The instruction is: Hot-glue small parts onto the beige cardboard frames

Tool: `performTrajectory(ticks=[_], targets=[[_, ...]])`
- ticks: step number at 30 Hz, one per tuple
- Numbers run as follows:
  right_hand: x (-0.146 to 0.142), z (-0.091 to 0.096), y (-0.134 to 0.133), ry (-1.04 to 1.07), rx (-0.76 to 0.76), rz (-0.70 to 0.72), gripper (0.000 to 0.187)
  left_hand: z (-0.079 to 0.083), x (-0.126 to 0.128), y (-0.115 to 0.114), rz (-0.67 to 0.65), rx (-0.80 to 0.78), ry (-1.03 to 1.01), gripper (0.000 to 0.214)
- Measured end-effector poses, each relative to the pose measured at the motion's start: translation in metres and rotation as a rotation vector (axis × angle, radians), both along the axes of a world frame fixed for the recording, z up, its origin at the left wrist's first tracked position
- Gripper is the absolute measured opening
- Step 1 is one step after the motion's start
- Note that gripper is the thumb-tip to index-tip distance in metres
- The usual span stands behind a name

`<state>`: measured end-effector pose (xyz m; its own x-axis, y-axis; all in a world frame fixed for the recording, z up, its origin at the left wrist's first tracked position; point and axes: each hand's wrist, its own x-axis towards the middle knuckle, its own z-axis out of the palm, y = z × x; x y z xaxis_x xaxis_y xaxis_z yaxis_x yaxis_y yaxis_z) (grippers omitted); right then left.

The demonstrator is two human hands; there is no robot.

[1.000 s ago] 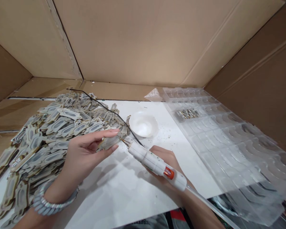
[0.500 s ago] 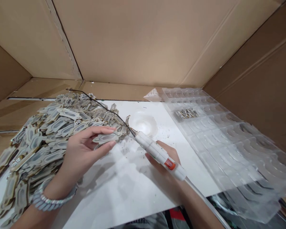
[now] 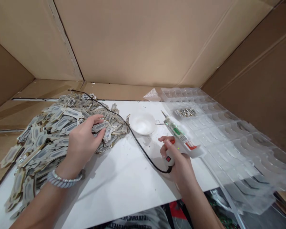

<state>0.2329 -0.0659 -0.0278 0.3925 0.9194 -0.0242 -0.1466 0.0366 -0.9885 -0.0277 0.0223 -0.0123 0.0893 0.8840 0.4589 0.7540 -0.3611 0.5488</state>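
My right hand (image 3: 178, 162) is closed around the grip of a white hot glue gun (image 3: 181, 136), whose nozzle points up and away toward a small white bowl (image 3: 142, 123). The gun's black cord (image 3: 138, 143) runs from the grip back across the white board to the far left. My left hand (image 3: 84, 140), with a bracelet on the wrist, rests palm down on a large pile of flat grey and gold ornate pieces (image 3: 50, 136), fingers curled over a few at the pile's right edge.
A clear plastic blister tray (image 3: 231, 140) with many empty pockets lies on the right; one far pocket holds a few metal pieces (image 3: 186, 112). Everything sits on a white board (image 3: 124, 178) inside cardboard walls (image 3: 138, 41). Small crumbs dot the board near the bowl.
My left hand moved from holding one piece up to the glue tip down onto the pile. My right hand swung the glue gun away to the right, nozzle now pointing up.
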Motion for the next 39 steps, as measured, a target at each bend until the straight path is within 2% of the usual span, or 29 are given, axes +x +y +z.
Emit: performTrajectory(ticks=[3, 5, 8, 10, 14, 17, 22, 26, 30, 33, 34, 37, 39], targets=[[0.0, -0.004, 0.002, 0.369, -0.04, -0.13, 0.028, -0.001, 0.002, 0.001, 0.041, 0.022, 0.023, 0.035], [0.0, -0.005, 0.003, 0.579, -0.127, -0.154, 0.032, -0.001, 0.002, 0.001, 0.077, 0.041, 0.045, 0.036], [0.003, -0.004, 0.005, 0.795, -0.246, -0.155, 0.03, -0.001, 0.0, 0.003, 0.146, 0.091, 0.09, 0.037], [0.006, -0.001, 0.009, 0.864, -0.296, -0.155, 0.025, -0.001, -0.002, 0.004, 0.17, 0.107, 0.109, 0.037], [0.013, 0.004, 0.017, 0.832, -0.35, -0.227, 0.012, -0.003, -0.003, 0.006, 0.18, 0.139, 0.117, 0.039], [0.017, 0.005, 0.016, 0.751, -0.352, -0.215, 0.009, -0.004, -0.002, 0.006, 0.177, 0.178, 0.118, 0.043], [0.026, 0.008, -0.004, 0.668, -0.346, -0.083, 0.016, -0.002, 0.001, 0.003, 0.133, 0.242, 0.127, 0.043], [0.036, 0.014, -0.022, 0.604, -0.425, -0.078, 0.034, -0.001, 0.007, -0.002, 0.067, 0.367, 0.143, 0.042], [0.05, 0.025, -0.032, 0.413, -0.488, -0.059, 0.051, 0.001, 0.013, -0.01, -0.104, 0.501, 0.187, 0.052], [0.071, 0.039, -0.019, 0.142, -0.349, 0.04, 0.05, 0.003, 0.017, -0.016, -0.161, 0.49, 0.142, 0.056], [0.082, 0.043, -0.01, 0.012, -0.308, 0.051, 0.045, 0.003, 0.018, -0.017, -0.163, 0.484, 0.13, 0.056], [0.125, 0.054, 0.033, -0.51, -0.217, -0.057, 0.031, 0.002, 0.02, -0.018, -0.173, 0.499, 0.125, 0.057], [0.157, 0.055, 0.068, -0.941, -0.351, -0.096, 0.03, 0.0, 0.02, -0.017, -0.191, 0.525, 0.131, 0.059]])
